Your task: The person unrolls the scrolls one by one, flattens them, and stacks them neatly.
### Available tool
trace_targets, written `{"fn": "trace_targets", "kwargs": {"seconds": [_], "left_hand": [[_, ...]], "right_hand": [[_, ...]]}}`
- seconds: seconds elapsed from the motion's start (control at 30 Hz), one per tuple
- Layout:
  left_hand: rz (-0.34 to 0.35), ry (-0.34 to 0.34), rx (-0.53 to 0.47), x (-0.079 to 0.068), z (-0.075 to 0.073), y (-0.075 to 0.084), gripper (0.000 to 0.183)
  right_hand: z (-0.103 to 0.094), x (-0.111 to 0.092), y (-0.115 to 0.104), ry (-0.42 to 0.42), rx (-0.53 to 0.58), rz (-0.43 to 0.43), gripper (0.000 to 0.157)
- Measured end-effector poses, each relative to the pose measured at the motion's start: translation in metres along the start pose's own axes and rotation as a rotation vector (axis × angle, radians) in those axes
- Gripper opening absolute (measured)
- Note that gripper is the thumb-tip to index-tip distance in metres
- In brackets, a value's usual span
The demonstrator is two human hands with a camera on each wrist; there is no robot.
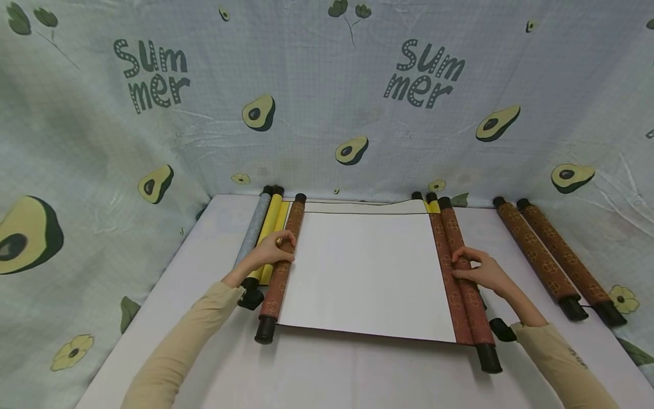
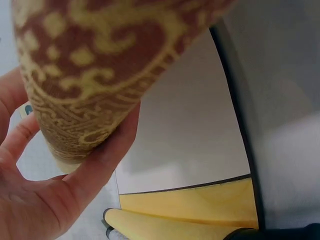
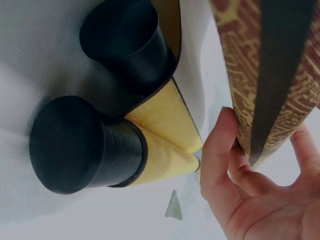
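Note:
A partly unrolled scroll with a blank white sheet (image 1: 368, 272) spans the middle of the head view. Its left roller (image 1: 277, 287) and right roller (image 1: 475, 307) are reddish brown, patterned and black-capped. My left hand (image 1: 273, 250) grips the left roller about midway, thumb and fingers on opposite sides. On the other side, my right hand (image 1: 482, 272) holds the right roller the same way. A yellow-bordered scroll (image 2: 190, 200) lies on the table beneath, largely hidden by the upper sheet. Black end caps (image 3: 75, 145) of the lower scroll show beside my right hand.
Two rolled brown scrolls (image 1: 536, 250) lie side by side at the right of the white table (image 1: 327, 375). A grey roll (image 1: 254, 227) lies beside the yellow roller (image 1: 271, 218) at left. An avocado-print cloth (image 1: 301, 74) hangs behind and along both sides.

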State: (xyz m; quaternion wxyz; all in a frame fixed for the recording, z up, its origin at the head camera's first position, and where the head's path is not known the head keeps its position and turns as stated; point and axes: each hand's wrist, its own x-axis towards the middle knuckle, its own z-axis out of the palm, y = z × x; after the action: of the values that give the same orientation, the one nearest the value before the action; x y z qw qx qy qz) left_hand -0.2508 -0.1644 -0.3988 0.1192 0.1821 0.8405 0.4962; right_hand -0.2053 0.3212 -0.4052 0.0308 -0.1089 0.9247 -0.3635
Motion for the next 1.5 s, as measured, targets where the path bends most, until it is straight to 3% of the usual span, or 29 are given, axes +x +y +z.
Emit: {"fn": "trace_targets", "kwargs": {"seconds": [0.37, 0.7, 1.03, 1.5], "left_hand": [[-0.037, 0.008, 0.049, -0.002, -0.004, 0.0, 0.017], [0.001, 0.009, 0.076, -0.001, -0.004, -0.007, 0.029], [0.041, 0.0, 0.083, -0.002, -0.007, -0.003, 0.023], [0.019, -0.036, 0.069, -0.002, -0.012, -0.006, 0.024]], "right_hand": [[-0.003, -0.002, 0.002, 0.01, -0.008, 0.013, 0.026], [-0.005, -0.004, 0.003, 0.014, -0.018, 0.015, 0.027], [-0.008, -0.005, 0.004, 0.021, -0.026, 0.03, 0.028], [-0.011, -0.008, 0.011, 0.021, -0.029, 0.043, 0.031]]}}
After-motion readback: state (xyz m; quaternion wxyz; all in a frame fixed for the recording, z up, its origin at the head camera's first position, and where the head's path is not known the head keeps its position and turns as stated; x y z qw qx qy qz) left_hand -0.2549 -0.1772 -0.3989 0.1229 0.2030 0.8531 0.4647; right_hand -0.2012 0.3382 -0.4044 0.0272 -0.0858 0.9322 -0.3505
